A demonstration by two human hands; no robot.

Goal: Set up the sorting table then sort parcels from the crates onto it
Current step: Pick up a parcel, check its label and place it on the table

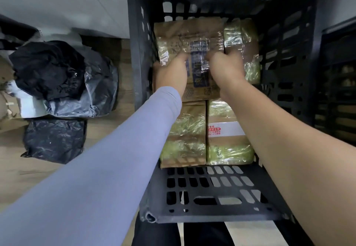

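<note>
A black slatted crate [212, 193] stands in front of me, packed with several brown cardboard parcels wrapped in shiny tape. Both my arms reach down into it. My left hand [170, 72], in a grey-blue sleeve, and my right hand [225, 66] both lie on the top parcel [194, 35], which carries a dark blue label. Their fingers curl over it; the fingertips are blurred. A taped parcel [242, 39] sits at the crate's far right. Two more parcels [185, 135] [227, 139] lie side by side nearer me.
On the wooden floor to the left lie black and grey plastic mailer bags [63, 79] [54, 139] and some cardboard [5, 76]. Another dark crate [339, 91] stands at the right edge. A pale wall [67, 4] runs behind.
</note>
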